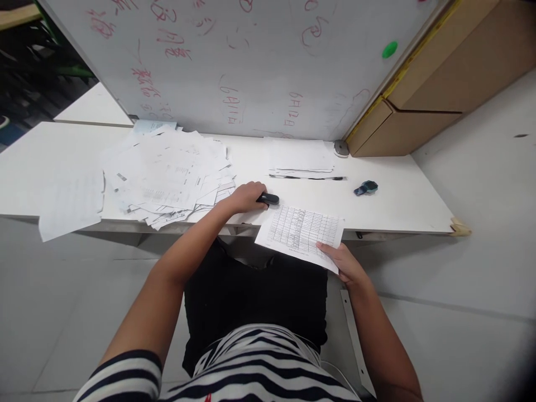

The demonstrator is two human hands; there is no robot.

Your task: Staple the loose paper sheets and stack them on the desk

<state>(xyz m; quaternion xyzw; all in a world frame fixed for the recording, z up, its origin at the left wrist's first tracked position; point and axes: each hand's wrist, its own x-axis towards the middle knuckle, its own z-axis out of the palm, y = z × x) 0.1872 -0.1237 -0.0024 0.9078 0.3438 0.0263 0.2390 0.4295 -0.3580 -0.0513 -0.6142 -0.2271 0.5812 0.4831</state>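
My left hand (248,196) is closed around a black stapler (271,199) at the front part of the desk. The stapler's front end is at the upper left corner of some paper printed with a table (299,231). Whether its jaws press on the paper cannot be made out. My right hand (347,262) grips the paper by its lower right edge, thumb on top and fingers underneath. The paper slants over the desk's front edge. It may be more than one sheet.
Left of my hands a messy heap of papers (167,167) covers the white desk (393,206). More sheets (67,201) overhang its front edge. Behind are a neat paper stack (301,153), a pen (307,177), a watch (366,187), a whiteboard (259,67) and cardboard boxes (385,128).
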